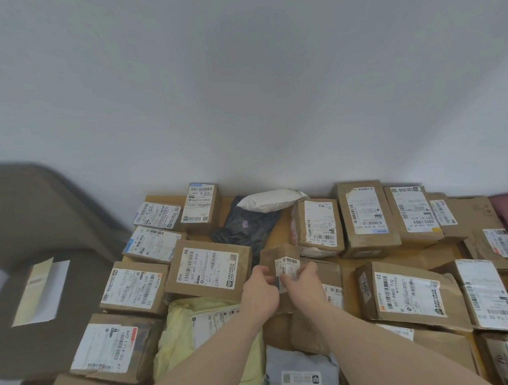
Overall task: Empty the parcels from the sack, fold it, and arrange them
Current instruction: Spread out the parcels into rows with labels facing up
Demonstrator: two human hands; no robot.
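Parcels cover the wooden worktop (348, 278) set against a white wall (239, 74). Both hands reach to the middle of the spread and share one small brown box (279, 257) with a white barcode label. The left hand (260, 291) curls its fingers round the box's left side; the right hand (304, 284) pinches the label end from the right. Each grip is closed on that box, which sits tilted just above the other parcels.

Just left of it lies a larger brown box (208, 269) with a big label. Behind, a black plastic bag (246, 225) lies under a white padded pouch (271, 200). A pale yellow soft parcel (178, 336) and a grey mailer (302, 371) lie under the forearms. Labelled cartons line the right side. No sack can be told apart here. A grey-brown chair (38, 235) stands at the left.
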